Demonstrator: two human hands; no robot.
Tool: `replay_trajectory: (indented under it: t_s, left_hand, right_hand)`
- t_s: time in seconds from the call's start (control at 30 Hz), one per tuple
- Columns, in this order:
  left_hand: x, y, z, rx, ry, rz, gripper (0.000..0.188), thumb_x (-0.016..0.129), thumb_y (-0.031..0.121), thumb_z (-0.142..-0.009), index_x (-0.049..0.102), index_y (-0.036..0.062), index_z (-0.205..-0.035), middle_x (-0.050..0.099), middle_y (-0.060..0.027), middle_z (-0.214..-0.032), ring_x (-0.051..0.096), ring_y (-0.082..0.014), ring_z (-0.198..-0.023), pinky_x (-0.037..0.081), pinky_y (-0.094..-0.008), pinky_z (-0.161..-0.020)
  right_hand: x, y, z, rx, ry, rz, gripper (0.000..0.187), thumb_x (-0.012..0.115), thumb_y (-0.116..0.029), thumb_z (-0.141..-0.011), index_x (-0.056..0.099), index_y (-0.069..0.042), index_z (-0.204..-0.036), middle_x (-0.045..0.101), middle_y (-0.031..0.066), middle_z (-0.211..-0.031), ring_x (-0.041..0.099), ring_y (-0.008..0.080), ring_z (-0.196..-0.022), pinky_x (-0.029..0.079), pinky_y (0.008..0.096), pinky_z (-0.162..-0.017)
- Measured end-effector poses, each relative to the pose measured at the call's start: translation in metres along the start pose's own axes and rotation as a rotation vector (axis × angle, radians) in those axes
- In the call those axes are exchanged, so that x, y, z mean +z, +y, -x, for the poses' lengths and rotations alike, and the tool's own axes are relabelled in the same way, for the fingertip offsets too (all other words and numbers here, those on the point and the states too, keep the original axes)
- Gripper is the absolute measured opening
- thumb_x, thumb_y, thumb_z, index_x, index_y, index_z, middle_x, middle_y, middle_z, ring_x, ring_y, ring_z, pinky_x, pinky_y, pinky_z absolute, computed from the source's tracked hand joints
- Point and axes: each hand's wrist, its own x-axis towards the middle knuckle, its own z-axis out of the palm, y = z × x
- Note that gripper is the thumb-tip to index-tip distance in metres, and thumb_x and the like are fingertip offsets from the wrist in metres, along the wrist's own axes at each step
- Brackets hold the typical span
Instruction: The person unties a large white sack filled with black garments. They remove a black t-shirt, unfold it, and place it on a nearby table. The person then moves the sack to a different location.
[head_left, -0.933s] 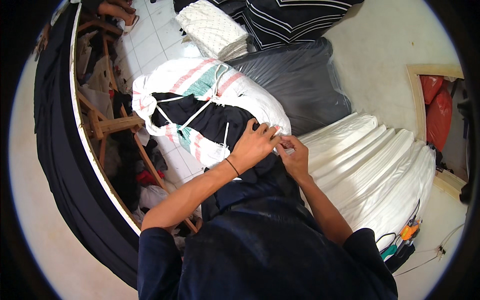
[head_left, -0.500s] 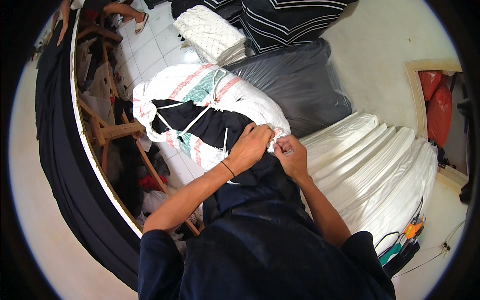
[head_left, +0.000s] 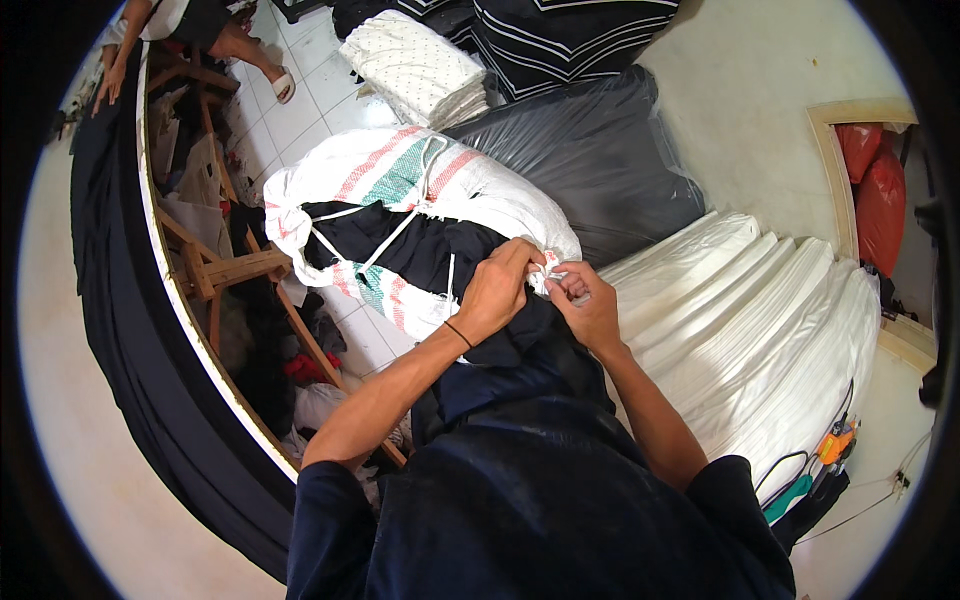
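Bulging in mid-view, the sack [head_left: 490, 200] lies with black cloth [head_left: 450, 240] showing through its gap. The left hand [head_left: 496, 292] and right hand [head_left: 592, 310] meet at its near right end, fingers [head_left: 524, 252] curled nearly closed, pinching the bunched corner [head_left: 546, 268]. Knotting seems in hand; the next move likely calls for tugging it snug.

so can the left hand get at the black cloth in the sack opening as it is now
Likely yes: the left hand is right beside the black cloth, with nothing evident between them. It does seem to be gripping the white sack, though, and white cords cross the cloth farther left.
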Motion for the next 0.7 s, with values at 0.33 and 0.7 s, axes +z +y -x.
replay_trajectory:
  t_s: [0.33, 0.7]
  left_hand:
    - [-0.012, 0.009, -0.006, 0.08, -0.229, -0.316, 0.039, 0.072, -0.003, -0.089, 0.066, 0.0008, -0.127, 0.067, -0.0188, -0.122, 0.066, -0.0415, -0.118, 0.053, -0.0489, -0.107]
    - [-0.029, 0.003, -0.027, -0.41, 0.036, 0.774, 0.019, 0.064, 0.013, -0.116, 0.063, -0.0012, -0.128, 0.073, -0.0078, -0.121, 0.069, -0.0159, -0.118, 0.051, -0.0342, -0.109]
  right_hand:
    - [0.014, 0.006, -0.002, -0.059, 0.153, 0.005, 0.03, 0.09, -0.005, -0.091, 0.071, -0.003, -0.115, 0.077, 0.0078, -0.096, 0.073, 0.0178, -0.091, 0.057, 0.0339, -0.085]
    - [0.001, 0.014, -0.004, 0.144, 0.022, -0.151, 0.024, 0.086, -0.004, -0.093, 0.072, -0.002, -0.112, 0.077, 0.0079, -0.095, 0.073, 0.0162, -0.089, 0.058, 0.0333, -0.083]
